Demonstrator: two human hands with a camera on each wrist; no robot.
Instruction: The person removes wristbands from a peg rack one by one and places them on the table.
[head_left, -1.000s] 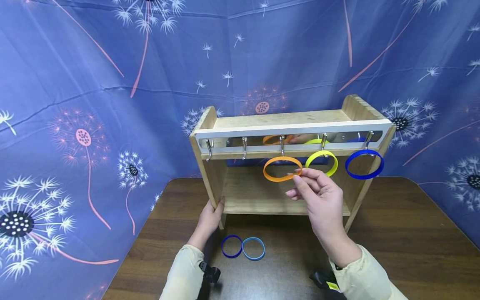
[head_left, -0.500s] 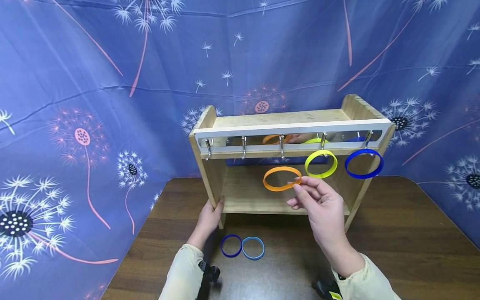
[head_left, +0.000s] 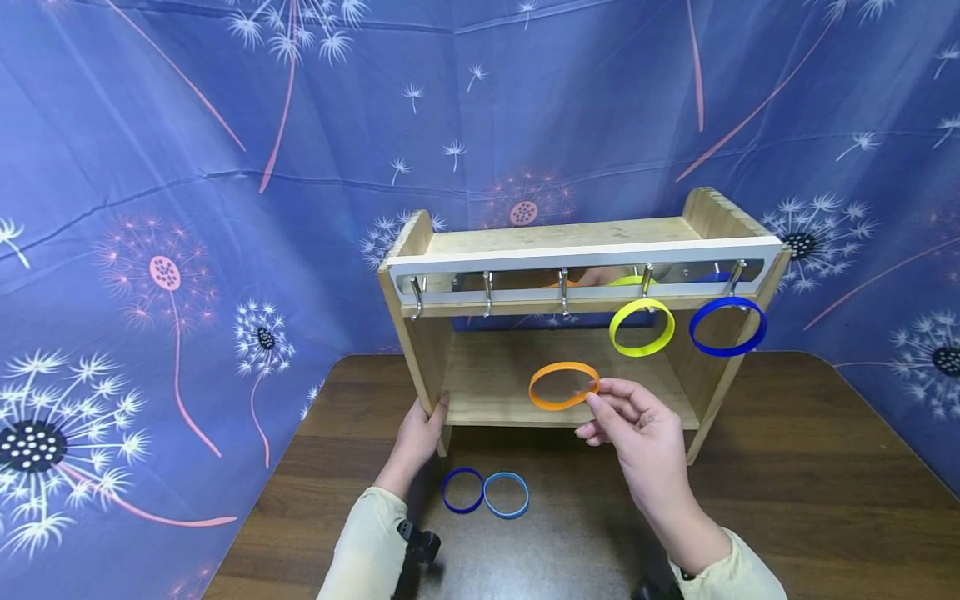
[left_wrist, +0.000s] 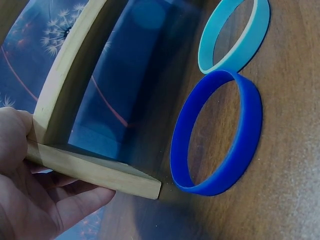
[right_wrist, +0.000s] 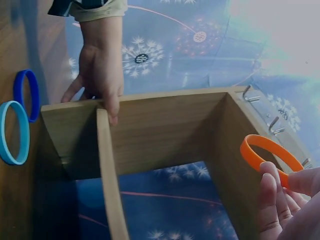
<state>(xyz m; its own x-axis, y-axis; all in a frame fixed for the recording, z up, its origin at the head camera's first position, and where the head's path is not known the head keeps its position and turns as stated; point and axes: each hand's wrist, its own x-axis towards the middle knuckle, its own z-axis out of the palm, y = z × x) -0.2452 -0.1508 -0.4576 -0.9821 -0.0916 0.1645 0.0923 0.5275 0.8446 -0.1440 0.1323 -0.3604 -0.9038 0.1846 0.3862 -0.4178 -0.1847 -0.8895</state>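
Note:
My right hand [head_left: 637, 437] pinches an orange wristband [head_left: 547, 403] by its right side, in front of the shelf's lower board and below the hook rail [head_left: 465, 284]. With my left hand [head_left: 416, 437] I grip the lower left side panel of the wooden shelf [head_left: 427, 358]; in the left wrist view the thumb lies on one side of the wood and the fingers [left_wrist: 85, 205] on the other. A yellow wristband [head_left: 621, 340] and a blue wristband [head_left: 701, 340] hang from the two rightmost hooks. The other three hooks, including the middle hook [head_left: 564, 292], carry nothing.
On the brown table [head_left: 825, 433], in front of the shelf's left part, lie a dark blue wristband [head_left: 446, 500] and a light blue wristband [head_left: 526, 504], side by side. Blue cloth [head_left: 337, 150] with a dandelion print hangs behind the table.
My right hand has moved down with the orange wristband, away from the middle hook to the level of the lower board. My left hand has stayed on the side panel.

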